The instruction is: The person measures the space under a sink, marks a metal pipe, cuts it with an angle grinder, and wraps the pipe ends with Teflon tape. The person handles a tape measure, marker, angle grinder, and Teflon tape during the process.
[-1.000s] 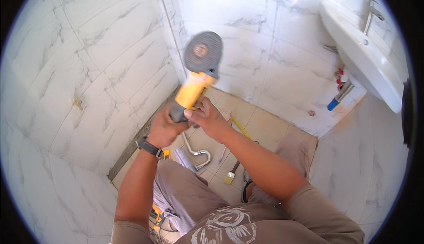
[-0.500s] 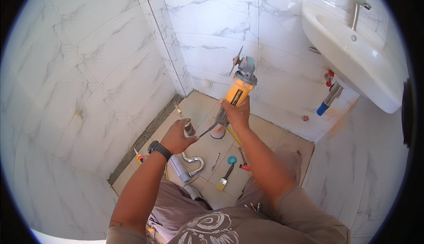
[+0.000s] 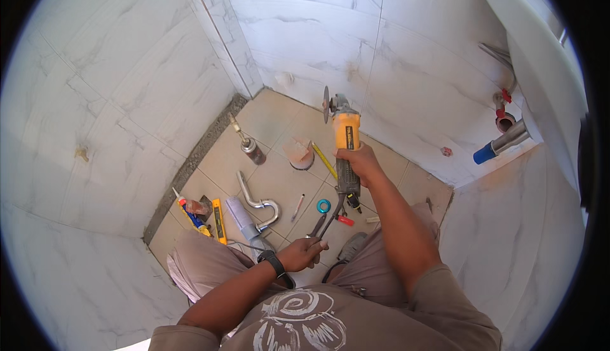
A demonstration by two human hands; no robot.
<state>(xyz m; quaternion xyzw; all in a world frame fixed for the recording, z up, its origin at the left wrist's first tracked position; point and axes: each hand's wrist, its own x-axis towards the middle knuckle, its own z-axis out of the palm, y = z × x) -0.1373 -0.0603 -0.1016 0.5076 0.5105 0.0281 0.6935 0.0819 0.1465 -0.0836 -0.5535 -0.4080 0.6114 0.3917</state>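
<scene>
Pale walls stand around a tan floor. The right hand grips the grinder up in the middle. The left hand is near, by the cord; I cannot tell if it holds it. The sink is up at right; the bent pipe lies off it, on the floor.

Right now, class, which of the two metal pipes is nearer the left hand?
The bent pipe on the floor; the straight pipe with the blue end is farther off, below the sink.
</scene>
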